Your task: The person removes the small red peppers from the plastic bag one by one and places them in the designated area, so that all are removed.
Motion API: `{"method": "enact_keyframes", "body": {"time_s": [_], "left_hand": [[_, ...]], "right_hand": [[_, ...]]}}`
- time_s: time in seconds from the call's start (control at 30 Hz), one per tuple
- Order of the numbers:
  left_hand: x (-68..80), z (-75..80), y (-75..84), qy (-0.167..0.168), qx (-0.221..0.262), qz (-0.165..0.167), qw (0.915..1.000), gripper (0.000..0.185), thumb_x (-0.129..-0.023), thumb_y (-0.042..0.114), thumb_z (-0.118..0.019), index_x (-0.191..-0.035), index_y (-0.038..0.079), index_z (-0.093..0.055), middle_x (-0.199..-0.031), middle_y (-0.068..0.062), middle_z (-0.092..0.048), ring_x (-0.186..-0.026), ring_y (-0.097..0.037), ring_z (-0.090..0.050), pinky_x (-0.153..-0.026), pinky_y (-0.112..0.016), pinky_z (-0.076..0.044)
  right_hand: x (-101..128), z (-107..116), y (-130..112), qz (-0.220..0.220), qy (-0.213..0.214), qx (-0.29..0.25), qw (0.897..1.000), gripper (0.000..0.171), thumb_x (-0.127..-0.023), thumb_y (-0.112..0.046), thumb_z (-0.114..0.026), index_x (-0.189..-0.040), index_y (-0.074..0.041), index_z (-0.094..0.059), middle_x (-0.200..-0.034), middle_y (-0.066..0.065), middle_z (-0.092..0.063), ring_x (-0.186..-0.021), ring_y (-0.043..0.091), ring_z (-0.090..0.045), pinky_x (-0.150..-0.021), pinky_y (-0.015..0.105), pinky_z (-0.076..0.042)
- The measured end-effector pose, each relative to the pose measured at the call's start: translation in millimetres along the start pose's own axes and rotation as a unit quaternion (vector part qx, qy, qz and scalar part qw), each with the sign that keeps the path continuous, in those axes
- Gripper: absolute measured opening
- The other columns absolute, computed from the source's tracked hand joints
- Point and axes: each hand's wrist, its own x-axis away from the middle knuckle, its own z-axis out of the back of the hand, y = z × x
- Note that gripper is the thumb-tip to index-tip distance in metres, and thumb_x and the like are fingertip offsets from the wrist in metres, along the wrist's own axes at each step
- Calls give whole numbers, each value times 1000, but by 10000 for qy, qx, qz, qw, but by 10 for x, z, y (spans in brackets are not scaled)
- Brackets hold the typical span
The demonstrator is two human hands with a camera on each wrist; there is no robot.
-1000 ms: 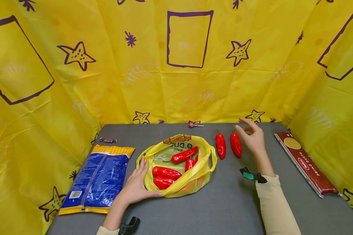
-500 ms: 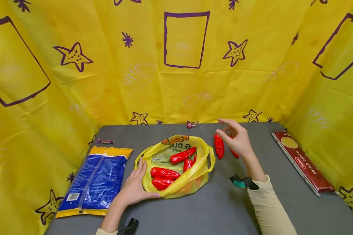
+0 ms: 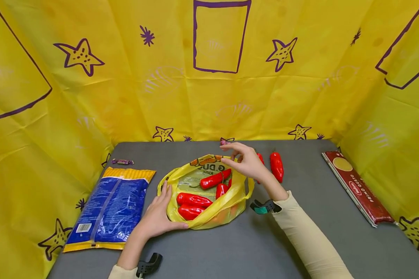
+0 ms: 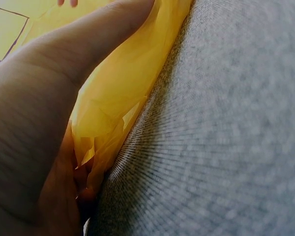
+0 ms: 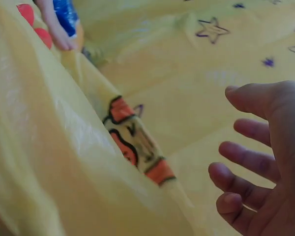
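Observation:
A yellow plastic bag [image 3: 209,217] lies open on the grey table [image 3: 300,240] with several red peppers [image 3: 193,200] inside. My left hand [image 3: 159,217] rests flat against the bag's left rim, thumb along its near edge; in the left wrist view the left hand [image 4: 34,123] presses the yellow bag [image 4: 118,93]. My right hand [image 3: 243,161] hovers over the bag's far right rim, fingers spread and empty. In the right wrist view the right hand [image 5: 258,167] is loosely curved beside the bag's printed edge [image 5: 137,142]. Two more red peppers lie right of the bag: one pepper [image 3: 276,166] in plain sight, the other pepper [image 3: 260,157] mostly behind my right hand.
A blue and yellow food packet [image 3: 108,207] lies at the left. A long red pasta packet [image 3: 357,186] lies along the right edge. A small wrapped sweet [image 3: 122,161] and a lollipop [image 3: 225,142] sit near the back. Yellow patterned sheets wall in three sides.
My right hand has moved left from beside the two loose peppers to over the bag's far rim, still empty. My left hand has stayed on the bag.

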Motion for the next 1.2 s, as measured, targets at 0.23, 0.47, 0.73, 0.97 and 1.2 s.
{"method": "enact_keyframes", "body": {"time_s": [0.23,0.47,0.73,0.97,1.2], "left_hand": [[16,8,36,40,0,-8,10000,148,-67,80,-85,-170,4,-11,-179,-13,9,-152,-62,-23,-117,-77,-29],[3,12,87,8,75,-31,10000,147,-67,80,-84,-170,6,-10,-179,-11,10,-153,-61,-22,-117,-78,-27],[35,11,39,-5,123,41,9999,147,-67,79,-84,-170,4,-11,-179,-11,9,-155,-58,-20,-117,-76,-29],[57,-2,32,-99,193,204,9996,146,-69,78,-84,-170,7,-8,-179,-9,11,-156,-58,-18,-116,-78,-28],[48,12,49,-51,172,79,9998,146,-68,78,-85,-170,5,-10,-179,-12,9,-154,-61,-19,-115,-80,-28]], "right_hand": [[-227,-241,-1,-206,-618,-11,9979,31,-100,-24,-77,-127,-9,-76,-123,10,-76,-86,21,-69,-69,34,-53],[-433,-429,6,-155,-1367,-90,9905,26,-99,-23,-78,-120,-8,-78,-115,6,-78,-77,24,-71,-70,29,-54],[-661,-795,-38,-104,-2796,-468,9589,28,-97,-20,-79,-121,-5,-77,-111,3,-78,-92,30,-76,-82,29,-62],[-715,-1064,-81,-286,-3501,-803,9328,30,-97,-16,-79,-124,-2,-75,-104,3,-77,-86,36,-77,-80,35,-64],[-678,-1223,-65,-259,-3701,-754,9256,30,-96,-18,-81,-122,-5,-76,-97,-2,-78,-81,26,-76,-74,30,-63]]}}
